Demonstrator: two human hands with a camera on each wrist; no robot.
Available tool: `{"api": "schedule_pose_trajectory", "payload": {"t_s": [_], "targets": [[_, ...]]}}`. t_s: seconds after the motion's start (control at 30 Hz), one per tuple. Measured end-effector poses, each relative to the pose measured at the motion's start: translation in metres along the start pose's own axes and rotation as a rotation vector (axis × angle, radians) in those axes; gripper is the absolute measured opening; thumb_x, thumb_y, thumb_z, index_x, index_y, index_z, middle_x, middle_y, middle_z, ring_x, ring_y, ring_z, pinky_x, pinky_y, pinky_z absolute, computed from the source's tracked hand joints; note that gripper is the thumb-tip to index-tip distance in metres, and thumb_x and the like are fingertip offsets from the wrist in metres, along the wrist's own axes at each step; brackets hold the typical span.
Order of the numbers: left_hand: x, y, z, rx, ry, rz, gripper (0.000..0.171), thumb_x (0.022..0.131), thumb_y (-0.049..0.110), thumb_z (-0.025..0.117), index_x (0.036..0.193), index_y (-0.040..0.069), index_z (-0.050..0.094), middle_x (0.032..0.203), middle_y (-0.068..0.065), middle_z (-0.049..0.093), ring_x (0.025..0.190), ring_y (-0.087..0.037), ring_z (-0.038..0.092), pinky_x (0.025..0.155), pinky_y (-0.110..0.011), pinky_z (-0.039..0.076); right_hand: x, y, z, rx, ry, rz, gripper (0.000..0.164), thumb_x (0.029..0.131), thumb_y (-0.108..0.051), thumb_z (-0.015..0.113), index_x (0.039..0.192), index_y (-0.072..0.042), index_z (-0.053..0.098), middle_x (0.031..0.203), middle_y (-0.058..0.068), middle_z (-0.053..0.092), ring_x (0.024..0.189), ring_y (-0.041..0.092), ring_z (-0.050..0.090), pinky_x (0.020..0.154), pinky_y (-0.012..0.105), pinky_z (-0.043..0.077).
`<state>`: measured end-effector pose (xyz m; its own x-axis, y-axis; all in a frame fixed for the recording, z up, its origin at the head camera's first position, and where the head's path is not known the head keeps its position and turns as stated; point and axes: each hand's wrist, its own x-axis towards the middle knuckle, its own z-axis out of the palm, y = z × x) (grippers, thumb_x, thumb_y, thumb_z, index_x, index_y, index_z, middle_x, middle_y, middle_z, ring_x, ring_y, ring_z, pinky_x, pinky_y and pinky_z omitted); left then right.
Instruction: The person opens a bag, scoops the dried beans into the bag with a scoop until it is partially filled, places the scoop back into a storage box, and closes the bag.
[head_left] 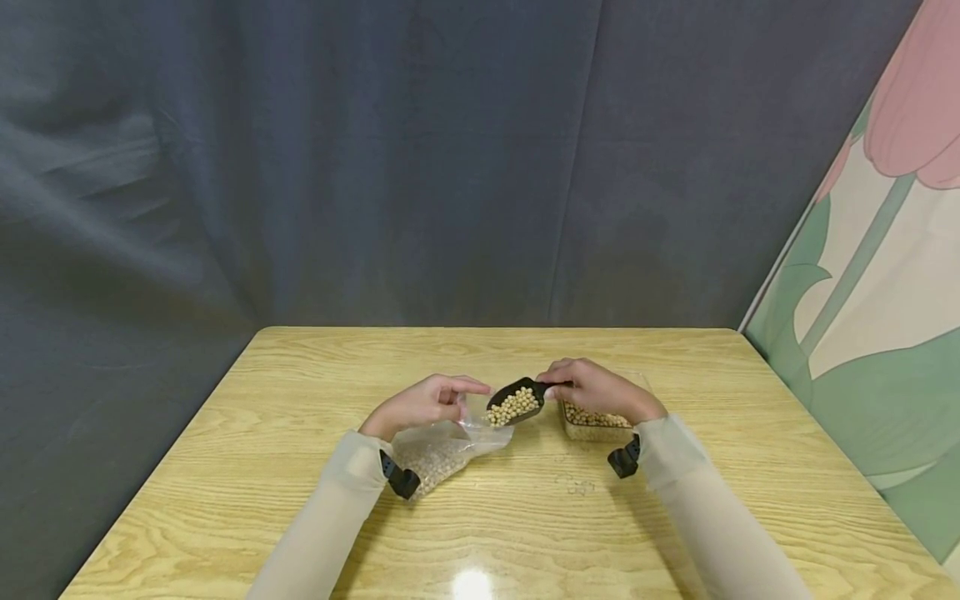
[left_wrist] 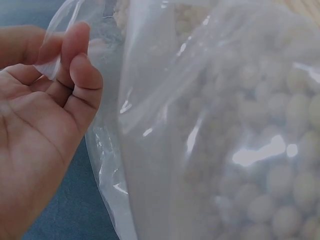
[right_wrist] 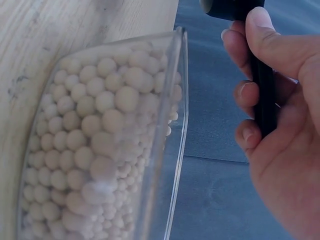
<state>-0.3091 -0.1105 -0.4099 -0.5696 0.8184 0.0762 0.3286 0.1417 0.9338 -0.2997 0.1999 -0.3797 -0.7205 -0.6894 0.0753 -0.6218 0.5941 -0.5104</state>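
My right hand [head_left: 596, 390] grips the handle of a black scoop [head_left: 536, 406], which is loaded with round, pale yellow beans [head_left: 513, 405]. In the right wrist view the fingers wrap around the black handle [right_wrist: 263, 95]. The scoop's front lip hangs over the mouth of a clear plastic bag [head_left: 450, 454]. My left hand [head_left: 427, 403] pinches the rim of that bag, the film [left_wrist: 50, 62] running between its fingers in the left wrist view. Whitish-looking beans fill the lower part of the bag, which lies slumped on the table.
A clear plastic box [head_left: 597, 433] of the same beans stands under and beside my right hand. The wooden table [head_left: 300, 367] ends at a dark curtain [head_left: 420, 167] behind. A flower-patterned panel [head_left: 885, 317] borders the right side.
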Motion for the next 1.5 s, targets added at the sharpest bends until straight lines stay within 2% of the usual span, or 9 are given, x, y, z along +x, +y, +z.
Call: {"api": "schedule_pose_trajectory", "payload": {"t_s": [0.23,0.57,1.13,1.33,1.4,1.5], "targets": [[0.0,0.0,0.0,-0.003,-0.006,-0.003,0.05,0.09,-0.008,0.044,0.139,-0.008,0.044,0.145,-0.026,0.038,0.074,-0.015,0.059,0.081,-0.047,0.054,0.003,0.0,-0.001,-0.018,-0.001,-0.034,0.034,0.096,-0.011,0.056,0.127,0.003,0.061,0.115,0.012,0.066,0.104,0.024,0.061,0.087,0.039,0.053],[-0.001,0.001,-0.001,-0.008,-0.016,-0.012,0.05,0.091,-0.006,0.045,0.141,-0.007,0.043,0.145,-0.025,0.038,0.074,-0.016,0.06,0.078,-0.041,0.053,0.005,-0.004,-0.005,-0.085,0.005,-0.087,0.03,0.094,-0.007,0.057,0.122,0.004,0.064,0.112,0.014,0.068,0.102,0.027,0.063,0.087,0.041,0.053],[-0.001,0.002,-0.002,-0.016,-0.026,0.0,0.05,0.091,-0.007,0.045,0.141,-0.008,0.041,0.139,-0.029,0.042,0.073,-0.018,0.06,0.073,-0.039,0.054,0.009,-0.011,-0.009,-0.176,0.006,-0.098,0.028,0.091,-0.007,0.062,0.118,0.001,0.068,0.107,0.011,0.069,0.097,0.023,0.064,0.084,0.038,0.054],[0.0,0.0,-0.005,0.015,-0.019,0.014,0.05,0.09,-0.007,0.045,0.14,-0.007,0.044,0.119,-0.034,0.052,0.074,-0.036,0.062,0.075,-0.047,0.055,0.009,-0.014,-0.013,-0.147,0.002,-0.07,0.029,0.092,-0.01,0.062,0.119,0.0,0.067,0.106,0.011,0.069,0.095,0.021,0.064,0.081,0.036,0.054],[0.0,0.0,-0.006,0.025,-0.011,0.022,0.05,0.089,-0.008,0.046,0.139,-0.006,0.046,0.103,-0.035,0.058,0.075,-0.039,0.063,0.075,-0.048,0.056,0.008,-0.014,-0.014,-0.138,0.003,-0.066,0.03,0.092,-0.011,0.062,0.12,0.0,0.067,0.107,0.011,0.069,0.095,0.021,0.064,0.08,0.034,0.054],[-0.001,0.0,-0.007,0.035,-0.001,0.022,0.05,0.089,-0.008,0.047,0.138,-0.005,0.047,0.083,-0.029,0.063,0.075,-0.04,0.064,0.074,-0.048,0.056,0.006,-0.013,-0.015,-0.115,0.006,-0.058,0.031,0.092,-0.012,0.062,0.12,0.0,0.067,0.107,0.012,0.069,0.095,0.021,0.064,0.079,0.034,0.054]]}}
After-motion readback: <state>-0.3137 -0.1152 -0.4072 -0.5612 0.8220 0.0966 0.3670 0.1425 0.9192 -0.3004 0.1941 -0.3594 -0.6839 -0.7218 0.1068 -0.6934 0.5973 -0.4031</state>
